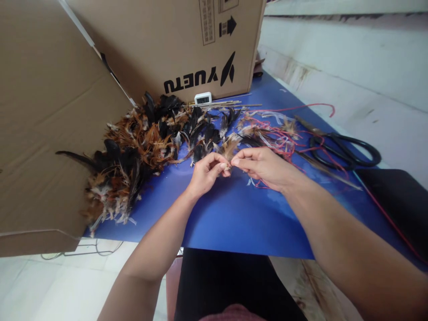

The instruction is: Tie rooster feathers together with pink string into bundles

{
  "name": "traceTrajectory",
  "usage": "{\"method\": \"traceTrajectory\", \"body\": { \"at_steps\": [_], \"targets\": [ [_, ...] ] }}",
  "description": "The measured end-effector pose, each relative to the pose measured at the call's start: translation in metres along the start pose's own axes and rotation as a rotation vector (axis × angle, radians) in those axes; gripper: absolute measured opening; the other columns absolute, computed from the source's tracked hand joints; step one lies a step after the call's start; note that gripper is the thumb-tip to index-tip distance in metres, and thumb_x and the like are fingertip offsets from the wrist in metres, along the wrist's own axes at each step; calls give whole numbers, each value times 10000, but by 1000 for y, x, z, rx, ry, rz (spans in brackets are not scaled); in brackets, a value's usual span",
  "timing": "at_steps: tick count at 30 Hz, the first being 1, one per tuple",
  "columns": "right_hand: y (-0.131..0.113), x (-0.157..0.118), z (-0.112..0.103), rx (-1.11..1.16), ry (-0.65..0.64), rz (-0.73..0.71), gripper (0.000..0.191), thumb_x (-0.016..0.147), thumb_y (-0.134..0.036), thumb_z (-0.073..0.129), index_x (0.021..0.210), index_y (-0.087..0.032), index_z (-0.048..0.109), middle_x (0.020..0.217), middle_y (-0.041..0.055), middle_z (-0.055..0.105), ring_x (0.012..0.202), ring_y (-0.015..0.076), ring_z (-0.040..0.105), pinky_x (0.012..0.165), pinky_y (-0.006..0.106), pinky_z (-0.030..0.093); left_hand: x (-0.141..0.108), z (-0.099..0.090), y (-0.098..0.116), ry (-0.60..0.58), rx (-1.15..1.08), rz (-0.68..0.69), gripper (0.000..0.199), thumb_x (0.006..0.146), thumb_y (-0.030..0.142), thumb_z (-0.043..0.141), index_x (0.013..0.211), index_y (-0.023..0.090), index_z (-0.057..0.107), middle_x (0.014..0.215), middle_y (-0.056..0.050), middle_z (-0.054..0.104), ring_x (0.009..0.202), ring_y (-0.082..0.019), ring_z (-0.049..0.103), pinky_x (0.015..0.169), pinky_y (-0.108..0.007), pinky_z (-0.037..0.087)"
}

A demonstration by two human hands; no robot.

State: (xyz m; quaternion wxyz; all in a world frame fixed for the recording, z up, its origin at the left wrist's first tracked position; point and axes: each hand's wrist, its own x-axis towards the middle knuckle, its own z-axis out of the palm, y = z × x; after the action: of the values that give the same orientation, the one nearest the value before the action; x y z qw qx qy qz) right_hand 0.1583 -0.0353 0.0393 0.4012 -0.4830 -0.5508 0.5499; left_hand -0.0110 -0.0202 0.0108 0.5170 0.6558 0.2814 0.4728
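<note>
My left hand [209, 172] is closed in a pinch on the base of a small light-brown feather bundle [230, 146], whose tips point away from me. Just right of it, my right hand [259, 166] is pinched too, its fingertips close to the bundle; whatever they grip is too small to make out. Beyond my hands lie black feather tufts [203, 133]. To the right is a tangle of red string [281, 138] mixed with feathers. A large pile of brown and black feathers [147, 142] covers the left of the blue table [234, 218].
Cardboard boxes [133, 44] stand behind and at the left. A small white digital clock [203, 98] sits near thin sticks [230, 104]. Black-handled scissors [347, 150] lie at the right, beyond a dark flat device [397, 200] at the table's right edge.
</note>
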Motion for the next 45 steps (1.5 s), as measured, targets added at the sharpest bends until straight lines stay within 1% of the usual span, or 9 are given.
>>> {"method": "traceTrajectory", "body": {
  "at_steps": [4,8,12,18,25,29,35,41,45],
  "targets": [
    [-2,-1,1,-20,42,-10,198,657,-344,669,648,-154,612,454,-58,418,378,38,236,382,225,144,1,0,-1,19,-48,-25,228,774,340,643,784,127,564,628,-1,611,554,-77,584,570,-204,487],
    [-1,0,1,-43,49,-43,195,646,-342,667,662,-149,641,466,-47,473,388,43,276,404,228,194,2,0,-5,61,-131,-56,298,708,337,710,852,144,534,688,6,630,543,-84,603,553,-217,511],
    [-2,-1,1,-70,51,-65,188,648,-338,664,659,-151,649,466,-53,472,406,49,306,431,228,232,2,0,-6,76,-184,-82,349,677,332,736,858,152,498,693,11,634,538,-97,616,543,-230,525],
    [-1,-1,0,-222,91,-112,166,675,-318,637,676,-154,657,542,-27,530,485,76,398,484,230,294,2,0,-3,74,-199,-148,357,653,312,755,838,143,501,680,7,632,547,-111,628,543,-234,523],
    [-3,-1,0,-346,31,-190,161,685,-330,619,671,-172,647,579,-8,566,512,99,450,492,232,336,3,-1,-5,67,-139,-139,337,654,324,747,808,146,505,645,17,611,533,-95,605,524,-217,508],
    [-2,-3,1,-421,28,-181,153,706,-317,597,668,-174,635,545,-17,544,475,94,428,455,226,308,2,1,-6,70,-60,-116,291,683,318,719,778,148,503,624,15,594,528,-95,592,518,-221,504],
    [2,-3,-1,-532,29,-184,143,753,-299,562,715,-180,632,566,-20,550,490,97,433,466,227,318,-2,2,-9,79,138,-51,163,758,282,640,774,150,547,587,11,588,518,-92,573,531,-217,484],
    [2,-4,0,-538,29,-203,136,763,-295,553,713,-187,619,576,-20,557,495,101,455,469,225,342,-3,1,-9,84,390,111,51,800,214,581,796,170,607,641,7,611,558,-102,582,595,-233,463],
    [2,-5,1,-542,40,-231,117,753,-276,555,706,-191,621,601,-13,584,527,112,495,492,227,368,-3,0,-6,42,647,268,102,796,108,551,824,171,626,681,-4,632,650,-119,604,659,-234,464]
  ]
}}
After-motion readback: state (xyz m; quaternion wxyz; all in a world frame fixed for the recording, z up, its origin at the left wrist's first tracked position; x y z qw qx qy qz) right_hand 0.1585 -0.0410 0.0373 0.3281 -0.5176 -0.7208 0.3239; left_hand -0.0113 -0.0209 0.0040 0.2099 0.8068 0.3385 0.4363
